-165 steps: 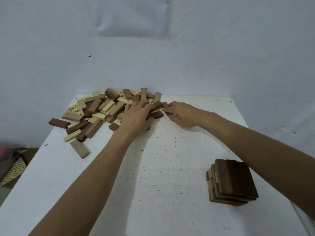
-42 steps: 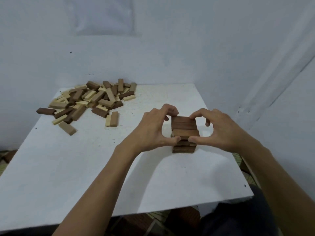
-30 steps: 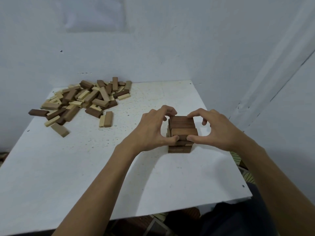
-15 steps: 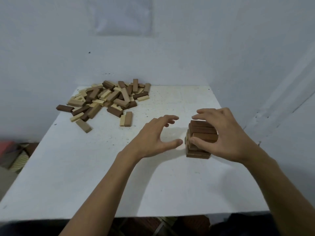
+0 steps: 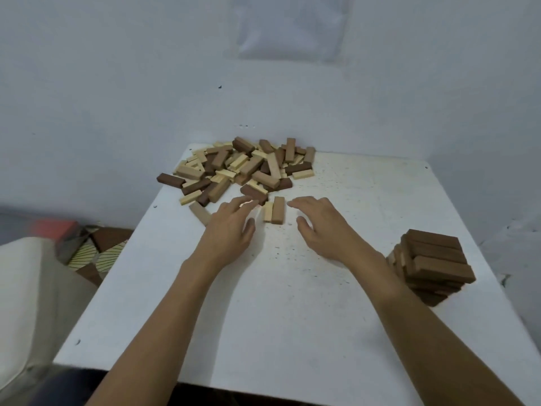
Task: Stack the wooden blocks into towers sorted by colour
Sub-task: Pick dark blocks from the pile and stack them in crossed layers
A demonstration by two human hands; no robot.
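While reaching over the white table [image 5: 292, 332] toward loose wood, risks trouble at several spots.

Far left: sees a mixed pile [image 5: 240, 171] of dark, tan and pale blocks heaped at the back edge by the wall, with one dark stray [image 5: 170, 180] lying near the table's left edge. Could knock that one to the floor with a careless sweep.

Next, finds the left hand [image 5: 231, 230] open, fingers spread and holding nothing, fingertips at the pile's near fringe beside a dark block [image 5: 254, 193]. Could drag neighbours along or pick the wrong shade, with tan and brown tangled together there.

Between the hands, has a pale block [image 5: 268, 211] and a brown block [image 5: 278, 210] lying side by side, touching. Might lift both at once and mix colours.

Then the right hand [image 5: 319, 227], likewise open and empty, poised just right of that pair.

Far right, sees the dark tower [image 5: 430, 265] standing near the table's right edge, just beside the right forearm, with layers visibly out of line and paler edges showing at its left side. Could topple it with a brush of the arm, or by setting another layer on off-centre.
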